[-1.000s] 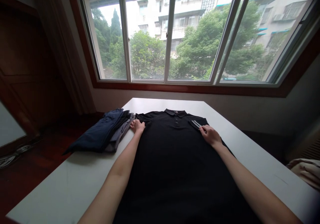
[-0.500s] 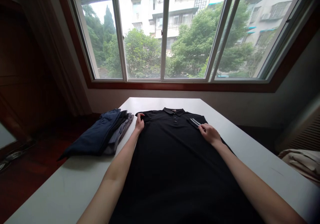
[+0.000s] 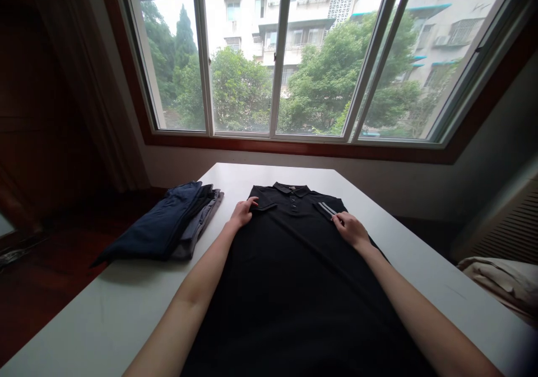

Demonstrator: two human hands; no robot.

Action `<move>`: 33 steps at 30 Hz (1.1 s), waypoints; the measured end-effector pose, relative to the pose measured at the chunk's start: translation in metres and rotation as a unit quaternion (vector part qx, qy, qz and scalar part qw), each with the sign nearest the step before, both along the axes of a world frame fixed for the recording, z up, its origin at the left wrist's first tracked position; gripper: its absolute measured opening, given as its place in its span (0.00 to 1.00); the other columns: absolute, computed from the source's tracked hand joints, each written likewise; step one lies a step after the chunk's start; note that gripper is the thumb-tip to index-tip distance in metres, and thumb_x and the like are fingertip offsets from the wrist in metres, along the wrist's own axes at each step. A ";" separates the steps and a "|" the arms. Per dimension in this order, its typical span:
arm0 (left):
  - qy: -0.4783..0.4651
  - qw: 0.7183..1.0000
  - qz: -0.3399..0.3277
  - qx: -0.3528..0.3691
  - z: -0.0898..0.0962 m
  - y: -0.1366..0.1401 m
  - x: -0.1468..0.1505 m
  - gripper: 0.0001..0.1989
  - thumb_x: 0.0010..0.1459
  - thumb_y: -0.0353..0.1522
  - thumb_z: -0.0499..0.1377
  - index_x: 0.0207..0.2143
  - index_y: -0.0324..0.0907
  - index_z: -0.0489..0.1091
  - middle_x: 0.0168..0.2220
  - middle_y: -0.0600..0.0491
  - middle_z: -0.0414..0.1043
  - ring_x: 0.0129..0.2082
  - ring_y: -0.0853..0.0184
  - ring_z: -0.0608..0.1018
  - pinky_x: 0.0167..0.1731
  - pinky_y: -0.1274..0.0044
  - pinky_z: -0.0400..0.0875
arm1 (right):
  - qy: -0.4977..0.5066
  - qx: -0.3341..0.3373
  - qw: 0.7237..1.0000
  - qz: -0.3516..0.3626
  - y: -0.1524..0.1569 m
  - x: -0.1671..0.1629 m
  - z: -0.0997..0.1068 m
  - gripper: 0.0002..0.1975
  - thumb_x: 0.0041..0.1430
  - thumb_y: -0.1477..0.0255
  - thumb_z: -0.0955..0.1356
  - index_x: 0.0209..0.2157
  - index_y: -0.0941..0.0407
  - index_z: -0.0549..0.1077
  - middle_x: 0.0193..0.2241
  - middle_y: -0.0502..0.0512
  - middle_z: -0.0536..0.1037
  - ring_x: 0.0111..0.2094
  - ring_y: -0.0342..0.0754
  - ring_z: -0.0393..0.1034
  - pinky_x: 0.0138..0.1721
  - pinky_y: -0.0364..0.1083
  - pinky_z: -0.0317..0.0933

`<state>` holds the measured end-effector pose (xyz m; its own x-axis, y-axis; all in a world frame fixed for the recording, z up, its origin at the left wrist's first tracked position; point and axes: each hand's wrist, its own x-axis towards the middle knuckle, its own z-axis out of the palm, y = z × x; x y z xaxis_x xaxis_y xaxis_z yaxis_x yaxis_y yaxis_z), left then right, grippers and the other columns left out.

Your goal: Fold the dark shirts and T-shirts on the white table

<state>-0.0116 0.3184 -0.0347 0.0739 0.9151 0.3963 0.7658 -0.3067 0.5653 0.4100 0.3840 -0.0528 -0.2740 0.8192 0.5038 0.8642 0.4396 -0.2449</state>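
Note:
A black polo shirt lies spread on the white table, its buttoned collar at the far end. Both short sleeves are turned in over the chest. My left hand rests at the folded edge of the left sleeve, fingers stretched out over the cloth. On the other side, my right hand pinches the right sleeve near its cuff, where two pale stripes show. The lower part of the shirt runs out of view towards me.
A stack of folded dark clothes, navy on top, lies at the left edge of the white table. Beyond the far edge is a wall with a wide window. Beige fabric lies off the right side, near a slatted panel.
The left sleeve, earlier sticking outward in my left hand, is now folded inward across the chest. My left hand has shifted slightly right and nearer. My right hand has barely moved.

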 end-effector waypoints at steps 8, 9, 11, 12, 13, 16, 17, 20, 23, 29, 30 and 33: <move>-0.123 0.980 0.159 0.005 -0.014 0.013 -0.022 0.27 0.43 0.17 0.54 0.47 0.39 0.73 0.46 0.48 0.76 0.45 0.63 0.77 0.47 0.74 0.71 | 0.005 -0.003 1.000 0.000 -0.001 -0.001 0.002 0.17 0.65 0.63 0.58 0.32 0.55 0.74 0.33 0.57 0.74 0.37 0.51 0.69 0.38 0.47 0.59; -0.133 0.977 0.165 0.000 -0.016 0.015 -0.025 0.24 0.44 0.18 0.54 0.44 0.39 0.74 0.44 0.48 0.77 0.43 0.64 0.77 0.45 0.75 0.71 | 0.007 -0.002 1.000 -0.001 -0.001 -0.001 0.002 0.17 0.65 0.63 0.58 0.31 0.55 0.74 0.33 0.57 0.74 0.37 0.51 0.70 0.38 0.47 0.59; -0.149 0.974 0.170 -0.005 -0.019 0.018 -0.028 0.20 0.45 0.18 0.53 0.38 0.39 0.76 0.40 0.50 0.78 0.40 0.65 0.78 0.43 0.76 0.72 | 0.010 -0.003 1.000 -0.001 -0.001 0.000 0.002 0.17 0.65 0.63 0.58 0.31 0.55 0.74 0.33 0.57 0.74 0.37 0.52 0.70 0.38 0.47 0.60; -0.155 0.973 0.172 -0.004 -0.020 0.018 -0.029 0.19 0.44 0.19 0.53 0.36 0.39 0.77 0.38 0.50 0.79 0.40 0.66 0.78 0.44 0.77 0.71 | 0.013 -0.003 1.000 0.000 -0.001 0.000 0.001 0.17 0.64 0.63 0.58 0.32 0.55 0.74 0.33 0.57 0.74 0.37 0.52 0.70 0.38 0.47 0.60; -0.160 0.972 0.175 -0.003 -0.020 0.019 -0.029 0.19 0.44 0.19 0.53 0.35 0.40 0.77 0.38 0.51 0.79 0.40 0.66 0.78 0.44 0.77 0.71 | 0.015 -0.005 1.000 0.001 -0.001 0.000 0.001 0.17 0.64 0.63 0.58 0.32 0.55 0.74 0.34 0.58 0.74 0.37 0.52 0.70 0.38 0.47 0.60; -0.174 0.967 0.184 0.000 -0.021 0.019 -0.028 0.19 0.44 0.19 0.52 0.34 0.40 0.77 0.38 0.52 0.79 0.41 0.66 0.78 0.44 0.77 0.70 | 0.018 -0.007 1.000 0.001 -0.001 0.000 0.001 0.17 0.64 0.63 0.59 0.32 0.55 0.75 0.34 0.58 0.75 0.37 0.52 0.70 0.38 0.47 0.60; -0.177 0.966 0.187 -0.002 -0.021 0.019 -0.027 0.19 0.44 0.19 0.52 0.34 0.40 0.77 0.38 0.52 0.79 0.40 0.66 0.78 0.44 0.77 0.70 | 0.018 -0.006 1.000 0.000 -0.001 0.000 0.001 0.17 0.64 0.63 0.59 0.32 0.55 0.75 0.34 0.58 0.75 0.37 0.52 0.70 0.38 0.47 0.60; -0.183 0.963 0.198 -0.010 -0.020 0.019 -0.028 0.18 0.45 0.20 0.52 0.34 0.41 0.77 0.37 0.52 0.79 0.39 0.66 0.78 0.43 0.77 0.71 | 0.018 -0.002 1.000 -0.001 -0.001 0.000 0.001 0.16 0.64 0.64 0.59 0.32 0.55 0.75 0.34 0.58 0.75 0.37 0.52 0.70 0.38 0.47 0.60; -0.186 0.960 0.210 -0.008 -0.018 0.018 -0.028 0.19 0.47 0.20 0.49 0.33 0.40 0.77 0.39 0.51 0.79 0.42 0.66 0.77 0.45 0.77 0.70 | 0.019 0.000 1.000 0.000 -0.001 0.000 0.001 0.16 0.64 0.64 0.59 0.32 0.55 0.75 0.34 0.58 0.75 0.37 0.52 0.70 0.38 0.47 0.60; -0.175 0.958 0.227 -0.008 -0.012 0.016 -0.026 0.15 0.55 0.24 0.49 0.34 0.39 0.76 0.39 0.49 0.78 0.42 0.65 0.77 0.45 0.76 0.69 | 0.022 0.000 1.000 0.000 0.000 0.001 0.000 0.17 0.64 0.63 0.59 0.32 0.54 0.75 0.34 0.58 0.76 0.36 0.52 0.70 0.38 0.47 0.60; -0.172 0.959 0.227 -0.011 -0.012 0.016 -0.025 0.13 0.56 0.25 0.51 0.35 0.39 0.76 0.39 0.49 0.78 0.41 0.64 0.77 0.43 0.76 0.70 | 0.022 -0.002 1.000 0.000 0.000 0.001 0.000 0.17 0.64 0.63 0.59 0.32 0.54 0.75 0.34 0.58 0.76 0.36 0.52 0.70 0.38 0.47 0.60; -0.156 0.963 0.217 -0.020 -0.014 0.015 -0.024 0.09 0.53 0.27 0.58 0.37 0.39 0.75 0.39 0.49 0.78 0.39 0.64 0.77 0.41 0.77 0.70 | 0.022 -0.009 1.000 0.001 0.001 0.002 0.000 0.17 0.64 0.63 0.59 0.32 0.55 0.75 0.35 0.58 0.76 0.36 0.52 0.70 0.38 0.47 0.60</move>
<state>-0.0360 0.3339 -0.0485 -0.4367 0.8477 0.3011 0.6085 0.0319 0.7929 0.4116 0.3847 -0.0532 -0.2525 0.8281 0.5006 0.8516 0.4358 -0.2913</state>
